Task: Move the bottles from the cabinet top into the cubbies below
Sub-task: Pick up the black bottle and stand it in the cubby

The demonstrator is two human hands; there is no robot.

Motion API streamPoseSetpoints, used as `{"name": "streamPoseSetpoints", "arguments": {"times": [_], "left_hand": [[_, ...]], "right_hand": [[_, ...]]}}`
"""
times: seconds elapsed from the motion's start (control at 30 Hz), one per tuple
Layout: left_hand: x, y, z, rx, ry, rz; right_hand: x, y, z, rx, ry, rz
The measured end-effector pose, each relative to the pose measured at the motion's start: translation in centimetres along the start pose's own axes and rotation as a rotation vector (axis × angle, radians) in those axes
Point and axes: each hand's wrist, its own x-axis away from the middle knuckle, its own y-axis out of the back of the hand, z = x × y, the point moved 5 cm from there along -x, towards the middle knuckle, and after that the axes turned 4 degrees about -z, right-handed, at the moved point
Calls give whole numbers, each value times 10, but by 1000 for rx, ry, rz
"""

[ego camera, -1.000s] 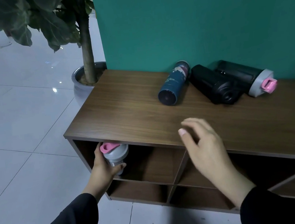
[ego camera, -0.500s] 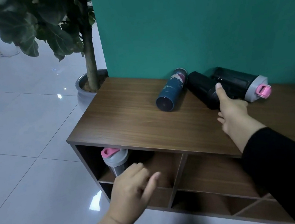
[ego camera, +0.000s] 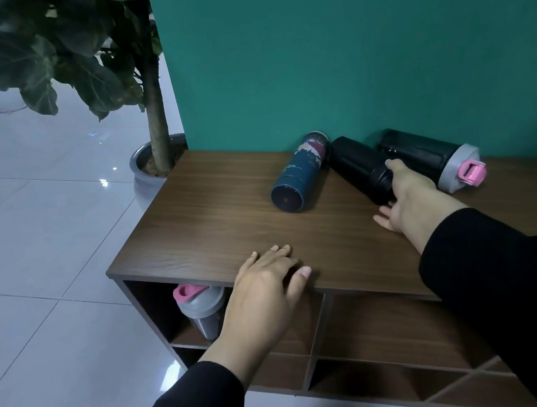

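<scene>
Left hand (ego camera: pixel 263 285): It lies flat on the front edge of the cabinet top (ego camera: pixel 215 223). The fingers are spread out and hold nothing.
Right hand (ego camera: pixel 408 199): It reaches to the black bottle (ego camera: pixel 360 166). The thumb is on top of the bottle and the fingers are at its near end. The hand touches it, but I cannot tell if the grip is closed around it.
Black bottle: It lies on its side on the cabinet top, near the green wall (ego camera: pixel 342 42). It is between the two other bottles up there.
Blue bottle (ego camera: pixel 297 174): It lies on its side just left of the black bottle. Its round bottom faces us. Its far end touches or almost touches the black bottle.
Dark bottle with grey and pink lid (ego camera: pixel 430 158): It lies on its side just right of the black bottle, close to the wall. The pink lid points to the right.
Bottle in the cubby (ego camera: pixel 199 308): It stands up in the top left cubby (ego camera: pixel 151 305). It has a grey lid with a pink cap. The left hand hides part of it.
Other cubbies: I can see nothing in them, but the arms hide some parts.
Plant (ego camera: pixel 152 92): A tall plant in a grey pot (ego camera: pixel 142 178) stands on the white floor (ego camera: pixel 31 266), just beside the left back corner of the cabinet.
Sleeves: Both arms wear black sleeves.
</scene>
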Motion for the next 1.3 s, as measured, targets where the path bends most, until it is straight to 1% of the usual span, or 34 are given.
{"name": "streamPoseSetpoints", "arguments": {"times": [0.17, 0.27, 0.33, 0.5, 0.67, 0.77, 0.9, 1.0, 1.1, 1.17, 1.23, 1.3], "left_hand": [[-28, 15, 11, 130, 162, -63], [-47, 16, 22, 262, 268, -106], [-62, 13, 23, 342, 303, -100], [-94, 1, 26, 311, 285, -63], [-107, -8, 28, 203, 263, -32], [-108, -10, 27, 139, 240, -36], [-113, -10, 27, 115, 248, -55], [-117, -11, 25, 112, 258, -56], [-121, -12, 23, 70, 230, -87], [-123, -11, 22, 53, 208, -108], [-124, -12, 21, 44, 194, -111], [-124, -13, 20, 41, 181, -108]], "right_hand": [[0, -5, 5, 16, -27, -10], [2, -7, 10, 57, -34, -40], [0, -6, 13, 70, -35, -72], [-9, -5, 14, 52, 5, -104], [-8, -3, 7, -62, 68, -120], [-5, 4, 2, -66, 147, -181], [-2, 9, -1, -49, 297, -171], [3, 6, -1, -81, 304, -156], [5, 4, -1, -92, 304, -151], [5, 8, 1, -96, 374, -175], [7, 13, 5, -106, 485, -193], [10, 17, 9, -113, 588, -160]]}}
